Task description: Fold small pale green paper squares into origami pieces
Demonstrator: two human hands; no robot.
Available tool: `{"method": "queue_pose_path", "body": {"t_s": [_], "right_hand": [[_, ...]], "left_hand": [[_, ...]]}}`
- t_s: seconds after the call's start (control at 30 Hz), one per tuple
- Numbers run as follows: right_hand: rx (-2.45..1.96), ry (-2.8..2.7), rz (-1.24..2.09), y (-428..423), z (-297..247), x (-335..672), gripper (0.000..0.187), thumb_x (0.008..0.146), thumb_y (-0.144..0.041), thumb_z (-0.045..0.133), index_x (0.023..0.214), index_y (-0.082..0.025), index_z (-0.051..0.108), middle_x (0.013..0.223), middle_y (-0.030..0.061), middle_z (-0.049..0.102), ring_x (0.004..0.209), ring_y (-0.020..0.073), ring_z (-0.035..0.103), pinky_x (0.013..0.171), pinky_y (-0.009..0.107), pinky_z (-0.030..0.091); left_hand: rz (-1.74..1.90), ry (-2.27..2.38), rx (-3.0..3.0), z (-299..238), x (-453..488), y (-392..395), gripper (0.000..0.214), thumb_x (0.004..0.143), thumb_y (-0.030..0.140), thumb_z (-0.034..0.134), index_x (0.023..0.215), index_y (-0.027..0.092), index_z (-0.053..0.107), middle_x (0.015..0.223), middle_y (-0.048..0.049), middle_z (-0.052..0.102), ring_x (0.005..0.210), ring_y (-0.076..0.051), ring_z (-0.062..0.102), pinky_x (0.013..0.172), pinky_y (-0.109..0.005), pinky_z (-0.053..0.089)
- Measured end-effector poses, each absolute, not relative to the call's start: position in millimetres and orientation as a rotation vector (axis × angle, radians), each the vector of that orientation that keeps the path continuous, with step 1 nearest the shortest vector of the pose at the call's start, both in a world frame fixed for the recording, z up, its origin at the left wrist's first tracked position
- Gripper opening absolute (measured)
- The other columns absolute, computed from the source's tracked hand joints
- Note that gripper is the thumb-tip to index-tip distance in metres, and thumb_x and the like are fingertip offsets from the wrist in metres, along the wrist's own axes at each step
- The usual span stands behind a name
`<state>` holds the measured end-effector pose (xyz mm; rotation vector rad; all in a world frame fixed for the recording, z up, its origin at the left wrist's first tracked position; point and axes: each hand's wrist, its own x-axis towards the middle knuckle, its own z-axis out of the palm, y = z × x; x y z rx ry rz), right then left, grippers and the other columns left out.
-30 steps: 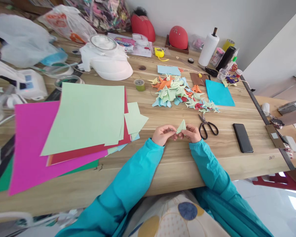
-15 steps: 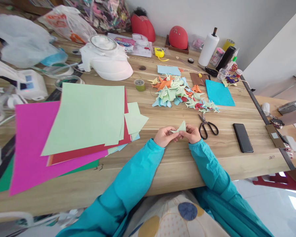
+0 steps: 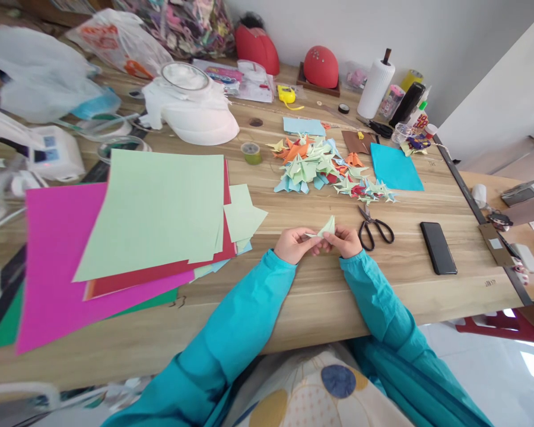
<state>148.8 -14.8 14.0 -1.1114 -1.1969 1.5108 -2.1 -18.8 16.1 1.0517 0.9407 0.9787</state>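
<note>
A small piece of folded light-green paper (image 3: 327, 226) is pinched between my two hands just above the wooden table. My left hand (image 3: 294, 244) grips its left end, and my right hand (image 3: 346, 241) holds its right side, with the fingertips nearly meeting. One pointed flap stands up above the fingers; the underside is hidden by them. Right beside my right hand lies a pair of black-handled scissors (image 3: 374, 228). Beyond my hands is a heap of folded paper cranes (image 3: 309, 166) in green, orange, blue and red.
Large coloured paper sheets (image 3: 155, 213) are stacked at the left, with small green squares (image 3: 244, 214) beside them. A black phone (image 3: 438, 248) lies at the right. Behind are a blue sheet (image 3: 397, 166), a yellow tape measure (image 3: 286, 94) and a white cap (image 3: 200, 112).
Both hands keep hold of the folded paper in nearly the same place. The upright flap looks slightly wider and more curved than before.
</note>
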Motion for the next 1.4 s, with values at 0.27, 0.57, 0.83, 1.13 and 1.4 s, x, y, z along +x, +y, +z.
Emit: {"method": "queue_pose_path", "body": {"t_s": [0.27, 0.57, 0.83, 1.13, 1.4], "right_hand": [[-1.113, -1.271, 1.534, -15.6, 12.9, 149.7, 0.033, 0.059, -0.043, 0.070, 0.066, -0.011, 0.061, 0.044, -0.0013, 0.056, 0.034, 0.0078, 0.047, 0.033, 0.020, 0.039], [-1.123, -1.316, 1.560, -16.8, 9.2, 148.3, 0.032, 0.058, -0.042, 0.070, 0.059, -0.012, 0.060, 0.044, -0.0007, 0.057, 0.034, 0.0078, 0.049, 0.034, 0.019, 0.041], [-1.102, -1.306, 1.568, -19.3, 13.4, 145.8, 0.030, 0.053, -0.038, 0.074, 0.063, -0.012, 0.062, 0.045, -0.0015, 0.058, 0.036, 0.0080, 0.049, 0.036, 0.020, 0.043], [-1.121, -1.283, 1.581, -18.0, 12.4, 147.8, 0.033, 0.058, -0.043, 0.070, 0.063, -0.012, 0.061, 0.047, -0.0002, 0.059, 0.037, 0.0089, 0.051, 0.037, 0.021, 0.043], [-1.133, -1.352, 1.508, -19.7, 14.5, 144.6, 0.038, 0.064, -0.050, 0.063, 0.059, -0.013, 0.057, 0.047, 0.0001, 0.057, 0.036, 0.0081, 0.050, 0.036, 0.020, 0.042]], "left_hand": [[0.950, 0.938, 0.960, 20.7, -6.7, -17.4, 0.036, 0.065, 0.046, 0.063, 0.057, 0.011, 0.060, 0.054, -0.0051, 0.061, 0.045, -0.013, 0.057, 0.043, -0.025, 0.047], [0.984, 1.039, 1.138, 18.2, -6.6, -16.7, 0.036, 0.069, 0.046, 0.059, 0.053, 0.013, 0.058, 0.048, -0.0021, 0.057, 0.042, -0.012, 0.053, 0.041, -0.022, 0.044], [0.941, 1.073, 1.113, 17.0, -4.2, -17.6, 0.040, 0.070, 0.047, 0.058, 0.049, 0.014, 0.051, 0.041, 0.0003, 0.052, 0.033, -0.008, 0.046, 0.034, -0.019, 0.036], [0.973, 0.976, 1.084, 20.6, -4.2, -16.6, 0.033, 0.057, 0.043, 0.070, 0.058, 0.013, 0.057, 0.051, -0.0014, 0.059, 0.043, -0.012, 0.055, 0.043, -0.025, 0.047], [0.967, 0.955, 1.092, 19.2, -4.8, -16.4, 0.031, 0.061, 0.041, 0.068, 0.058, 0.013, 0.056, 0.050, -0.0005, 0.057, 0.039, -0.009, 0.052, 0.041, -0.022, 0.042]]}}
